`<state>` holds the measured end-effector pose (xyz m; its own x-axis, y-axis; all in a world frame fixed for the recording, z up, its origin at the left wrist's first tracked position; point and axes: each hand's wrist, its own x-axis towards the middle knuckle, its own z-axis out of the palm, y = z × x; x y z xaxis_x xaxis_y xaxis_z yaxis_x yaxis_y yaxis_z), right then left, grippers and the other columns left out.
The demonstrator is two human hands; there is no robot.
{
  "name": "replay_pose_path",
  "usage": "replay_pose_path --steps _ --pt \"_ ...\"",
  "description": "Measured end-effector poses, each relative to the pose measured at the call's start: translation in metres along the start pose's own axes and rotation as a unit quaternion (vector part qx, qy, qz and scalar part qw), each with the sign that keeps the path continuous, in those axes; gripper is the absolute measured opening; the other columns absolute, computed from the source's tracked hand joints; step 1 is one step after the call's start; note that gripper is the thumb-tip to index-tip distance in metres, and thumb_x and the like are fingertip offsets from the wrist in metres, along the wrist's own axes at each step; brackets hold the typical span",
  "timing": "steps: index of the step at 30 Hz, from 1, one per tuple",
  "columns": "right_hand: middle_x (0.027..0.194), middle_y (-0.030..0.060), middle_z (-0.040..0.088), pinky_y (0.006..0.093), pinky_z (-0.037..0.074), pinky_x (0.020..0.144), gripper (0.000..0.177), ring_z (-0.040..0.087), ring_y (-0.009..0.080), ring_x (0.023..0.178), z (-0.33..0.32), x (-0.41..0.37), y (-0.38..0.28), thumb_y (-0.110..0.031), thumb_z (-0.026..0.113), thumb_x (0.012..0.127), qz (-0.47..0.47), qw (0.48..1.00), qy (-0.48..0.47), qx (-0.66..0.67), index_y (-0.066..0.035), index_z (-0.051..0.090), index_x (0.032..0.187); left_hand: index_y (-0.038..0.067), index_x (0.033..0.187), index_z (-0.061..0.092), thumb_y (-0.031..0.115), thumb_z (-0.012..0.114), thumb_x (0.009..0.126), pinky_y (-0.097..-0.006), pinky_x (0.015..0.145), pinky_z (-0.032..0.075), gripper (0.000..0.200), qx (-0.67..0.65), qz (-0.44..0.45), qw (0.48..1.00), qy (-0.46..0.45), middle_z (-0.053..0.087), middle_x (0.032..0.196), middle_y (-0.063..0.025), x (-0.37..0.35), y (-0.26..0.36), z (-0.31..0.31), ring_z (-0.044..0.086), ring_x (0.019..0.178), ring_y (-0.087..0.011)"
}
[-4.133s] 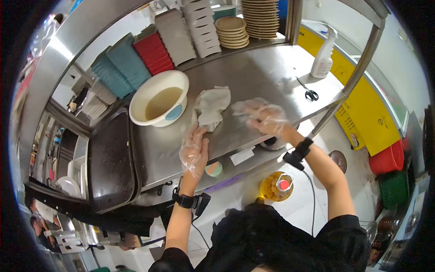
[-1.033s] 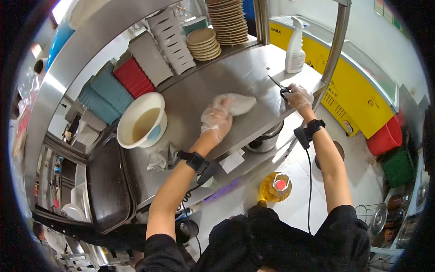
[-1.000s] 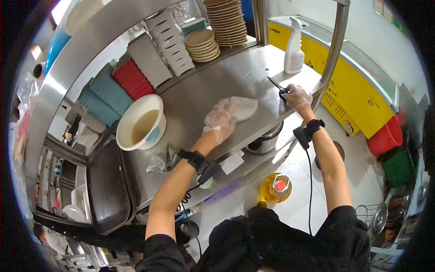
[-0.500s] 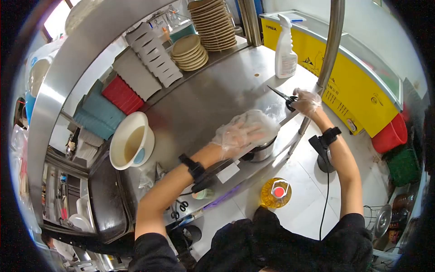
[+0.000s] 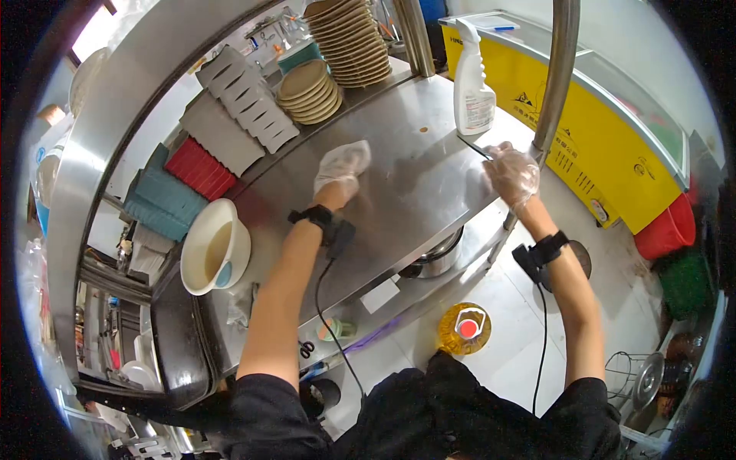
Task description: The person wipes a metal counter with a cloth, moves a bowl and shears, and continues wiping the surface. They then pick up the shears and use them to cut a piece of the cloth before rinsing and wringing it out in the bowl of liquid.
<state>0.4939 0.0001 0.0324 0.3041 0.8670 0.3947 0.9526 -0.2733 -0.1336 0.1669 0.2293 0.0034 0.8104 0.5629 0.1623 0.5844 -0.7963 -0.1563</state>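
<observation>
The left hand [image 5: 335, 175] lay on the cloth [image 5: 356, 152], grip unclear, while at its 3 o'clock the right hand [image 5: 512, 172] clamped the scissors [image 5: 473, 146].

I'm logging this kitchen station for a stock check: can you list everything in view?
counter: one, steel, centre
plates: two stacks, tan, back of counter
dishes: three rows, white, red and teal, back left
basin: one, white, brownish liquid inside, counter's left end
spray bottle: one, white, counter's right end
oil bottle: one, yellow with red cap, floor
chest: one, yellow, right
red basket: one, far right
green basket: one, far right
cloth: one, white, under left hand
scissors: one pair, dark, in right hand
left hand: clear glove, on cloth
right hand: clear glove, fingers around scissors
</observation>
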Motion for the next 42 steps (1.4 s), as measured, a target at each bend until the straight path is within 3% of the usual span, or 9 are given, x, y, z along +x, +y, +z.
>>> replay_pose_path --steps 3,6,11,14,17,23,26,33,42 --pt "0.104 0.0087 0.063 0.0397 0.054 0.073 0.025 0.064 0.0270 0.085 0.011 -0.009 -0.024 -0.025 0.057 0.091 -0.059 0.994 0.059 0.071 -0.015 0.064 0.113 0.002 0.127 0.058 0.008 0.058 0.084 -0.0432 0.097 0.046 0.044 0.102 -0.103 0.989 0.026 0.054 0.133 -0.0220 -0.002 -0.011 0.070 0.059 0.112 -0.0316" --pt "0.096 0.0122 0.063 0.0410 0.053 0.077 0.025 0.062 0.0306 0.083 0.038 -0.010 -0.046 -0.015 0.049 0.094 -0.128 0.952 0.139 0.240 -0.008 0.062 0.114 0.000 0.129 0.054 0.010 0.055 0.085 -0.0437 0.096 0.046 0.046 0.192 0.111 0.964 -0.145 0.054 0.131 -0.0237 -0.019 0.039 -0.046 0.058 0.112 -0.0355" --pt "0.115 0.0163 0.062 0.0395 0.050 0.089 0.040 0.060 0.0337 0.103 0.053 0.003 -0.071 -0.002 0.049 0.089 -0.092 0.944 0.199 0.248 -0.008 0.055 0.128 0.009 0.127 0.056 0.009 0.051 0.082 -0.0420 0.101 0.044 0.045 -0.005 0.151 0.982 0.113 0.057 0.125 -0.0162 0.038 0.117 -0.015 0.057 0.114 -0.0332" --pt "0.126 0.0214 0.055 0.0432 0.042 0.100 0.050 0.052 0.0393 0.116 0.069 0.006 -0.072 0.003 0.047 0.084 -0.077 0.944 0.175 0.271 -0.004 0.047 0.134 0.010 0.130 0.055 0.010 0.051 0.083 -0.0404 0.104 0.041 0.047 -0.033 0.103 0.994 -0.014 0.057 0.127 -0.0149 0.085 0.128 -0.038 0.054 0.119 -0.0290" --pt "0.131 0.0238 0.052 0.0431 0.039 0.104 0.060 0.048 0.0410 0.122 0.075 0.004 -0.069 0.007 0.046 0.078 -0.068 0.951 0.131 0.273 -0.002 0.043 0.138 0.012 0.130 0.056 0.013 0.053 0.084 -0.0390 0.108 0.037 0.046 -0.016 0.140 0.983 0.116 0.056 0.132 -0.0131 0.143 0.095 0.003 0.050 0.125 -0.0277" --pt "0.127 0.0221 0.054 0.0417 0.043 0.101 0.066 0.051 0.0395 0.118 0.073 0.006 -0.070 0.011 0.048 0.070 -0.075 0.959 0.147 0.230 -0.002 0.047 0.135 0.014 0.141 0.048 0.022 0.054 0.086 -0.0355 0.110 0.033 0.056 -0.009 -0.032 0.999 -0.013 0.054 0.138 -0.0100 0.207 0.042 0.011 0.050 0.127 -0.0257" --pt "0.125 0.0213 0.055 0.0410 0.046 0.097 0.061 0.054 0.0382 0.114 0.071 0.004 -0.068 0.010 0.048 0.073 -0.068 0.958 0.146 0.236 -0.002 0.048 0.133 0.011 0.133 0.056 0.016 0.057 0.083 -0.0341 0.107 0.038 0.050 -0.061 -0.012 0.987 0.146 0.058 0.133 -0.0119 0.211 -0.031 0.064 0.053 0.121 -0.0264" --pt "0.127 0.0163 0.056 0.0385 0.046 0.098 0.053 0.054 0.0346 0.116 0.060 0.003 -0.068 0.004 0.052 0.081 -0.046 0.964 0.150 0.213 -0.009 0.051 0.132 0.014 0.147 0.037 0.015 0.038 0.094 -0.0419 0.114 0.028 0.053 0.003 -0.209 0.966 -0.149 0.029 0.156 -0.0095 0.117 -0.082 0.009 0.033 0.138 -0.0327" --pt "0.116 0.0223 0.061 0.0440 0.048 0.091 0.050 0.058 0.0403 0.106 0.066 0.003 -0.066 0.007 0.048 0.079 -0.071 0.939 0.197 0.274 -0.007 0.055 0.127 0.004 0.136 0.048 0.027 0.046 0.096 -0.0442 0.093 0.045 0.046 0.019 -0.360 0.903 -0.232 0.050 0.137 -0.0205 0.006 -0.129 0.006 0.055 0.117 -0.0360"
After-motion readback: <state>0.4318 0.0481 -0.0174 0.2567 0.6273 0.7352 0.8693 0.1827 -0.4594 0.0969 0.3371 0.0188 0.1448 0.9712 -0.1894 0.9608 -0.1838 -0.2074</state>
